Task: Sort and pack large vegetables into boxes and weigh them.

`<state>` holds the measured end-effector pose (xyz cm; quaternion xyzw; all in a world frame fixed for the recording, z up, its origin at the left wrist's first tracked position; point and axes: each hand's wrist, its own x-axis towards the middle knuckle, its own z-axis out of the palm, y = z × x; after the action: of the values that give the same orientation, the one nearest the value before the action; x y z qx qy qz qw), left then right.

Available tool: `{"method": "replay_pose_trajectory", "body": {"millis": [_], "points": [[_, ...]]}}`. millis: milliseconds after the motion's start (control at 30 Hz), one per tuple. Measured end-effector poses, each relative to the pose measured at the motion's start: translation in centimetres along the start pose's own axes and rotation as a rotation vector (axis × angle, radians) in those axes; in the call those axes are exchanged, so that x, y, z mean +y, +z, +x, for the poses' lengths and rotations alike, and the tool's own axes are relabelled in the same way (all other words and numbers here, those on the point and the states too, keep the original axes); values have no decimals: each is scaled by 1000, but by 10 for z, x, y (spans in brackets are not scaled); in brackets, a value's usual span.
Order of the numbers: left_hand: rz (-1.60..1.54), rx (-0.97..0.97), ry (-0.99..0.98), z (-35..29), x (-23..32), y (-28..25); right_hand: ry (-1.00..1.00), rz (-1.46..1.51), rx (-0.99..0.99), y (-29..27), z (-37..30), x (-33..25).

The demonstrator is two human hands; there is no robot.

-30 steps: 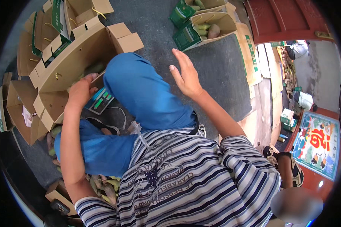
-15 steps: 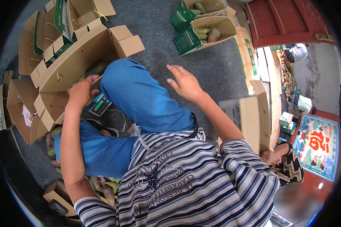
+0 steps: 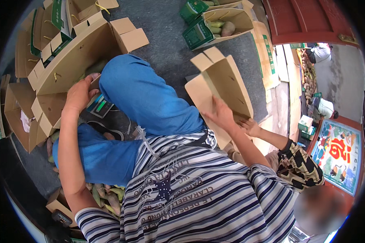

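Observation:
My left hand is closed over the near edge of an open brown cardboard box beside my knee. Inside that box lie thick greenish root vegetables, mostly in shadow. Near my left fingers is a small digital scale with a lit green display, partly covered by the box. My right hand grips the side wall of a second cardboard box, tilted at my right with its flaps spread and its visible inside bare. A co-worker's hand touches the lower end of the same box.
Open cartons stand at the left. Ahead, green-printed boxes hold vegetables. Loose root vegetables lie behind my left side. Flattened cardboard is at the right, near a red door. Other people are farther off at the right.
The second box has come in from the right, beside my knee. My right hand has moved down and toward me onto it. My left hand stays at the first box.

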<state>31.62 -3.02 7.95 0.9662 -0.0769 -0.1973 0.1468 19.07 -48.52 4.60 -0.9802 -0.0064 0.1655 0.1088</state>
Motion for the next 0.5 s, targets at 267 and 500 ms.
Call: {"method": "replay_pose_trajectory", "body": {"millis": [267, 500], "points": [[-33, 52, -8, -3, 0, 3, 152, -18, -28, 89, 15, 86], [-77, 57, 7, -2, 0, 1, -28, 236, 258, 7, 30, -22]]}}
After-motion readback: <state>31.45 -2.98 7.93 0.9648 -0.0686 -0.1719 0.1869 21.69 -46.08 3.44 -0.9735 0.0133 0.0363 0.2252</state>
